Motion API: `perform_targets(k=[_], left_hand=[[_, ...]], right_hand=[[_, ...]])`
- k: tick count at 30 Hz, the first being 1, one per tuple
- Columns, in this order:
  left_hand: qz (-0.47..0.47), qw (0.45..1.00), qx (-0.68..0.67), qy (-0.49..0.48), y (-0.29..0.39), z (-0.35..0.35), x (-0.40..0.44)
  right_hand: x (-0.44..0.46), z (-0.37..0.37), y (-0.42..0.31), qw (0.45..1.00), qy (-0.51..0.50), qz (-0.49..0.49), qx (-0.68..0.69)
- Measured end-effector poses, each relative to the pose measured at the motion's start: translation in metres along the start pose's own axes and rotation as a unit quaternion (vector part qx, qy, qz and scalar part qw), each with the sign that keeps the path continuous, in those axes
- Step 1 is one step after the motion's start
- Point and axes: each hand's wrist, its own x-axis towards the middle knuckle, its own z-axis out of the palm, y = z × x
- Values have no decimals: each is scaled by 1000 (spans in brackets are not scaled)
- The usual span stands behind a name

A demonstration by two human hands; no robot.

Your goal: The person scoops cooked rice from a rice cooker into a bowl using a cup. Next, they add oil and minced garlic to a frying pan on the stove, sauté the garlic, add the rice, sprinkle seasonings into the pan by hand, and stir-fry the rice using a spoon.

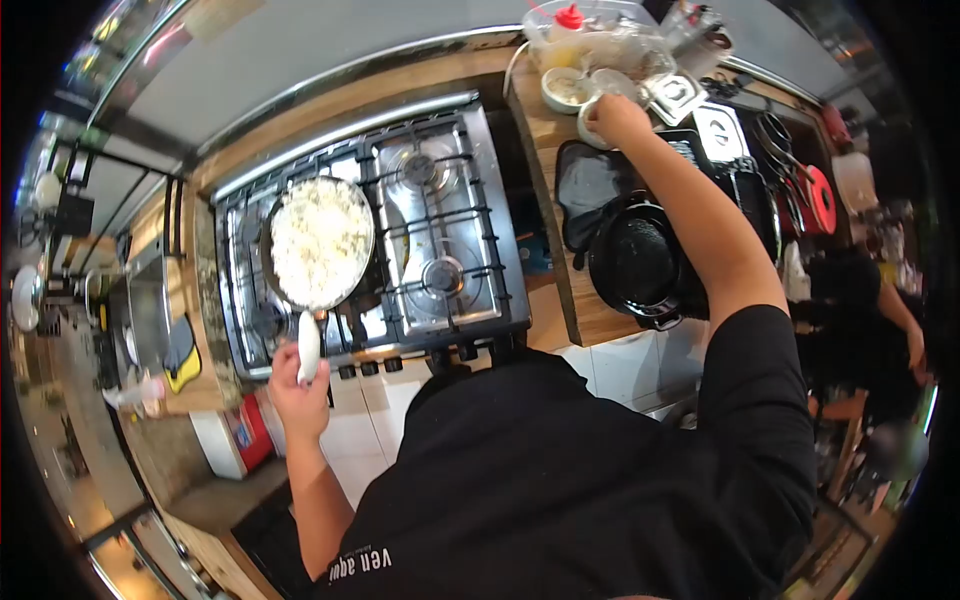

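Note:
On the left side of the stove, a frying pan (371, 240) is filled with white, rice-like food (318, 242). My left hand (299, 388) is closed around the pan's white handle (309, 345), which points toward me. Stretched out to the far right counter, my right hand (618, 120) has its fingers bent down into a small white bowl (590, 136). Those fingertips are drawn together, and whatever they pinch is hidden. Just beside that bowl stands another white bowl (565, 92) with pale, crumbly contents.
Bare burners (441, 276) fill the stove's right half. Black pans (642, 262) sit on the wooden counter (590, 320) under my right arm. Behind are metal lids (720, 130) and a clear bin (620, 50) with a red-capped bottle (568, 20). Another person (850, 310) stands far right.

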Motion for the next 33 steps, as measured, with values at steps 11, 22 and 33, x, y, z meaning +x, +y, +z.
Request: perform_targets(k=[11,22,33], left_hand=[[43,998,42,-12,3,-15,0],[34,998,-19,56,-100,-123,9],[46,998,-4,46,-146,-173,6]], right_hand=[[9,29,-3,993,47,-77,-71],[-107,-28,-428,869,-32,-447,210],[-63,13,-472,930,-14,-246,272]])
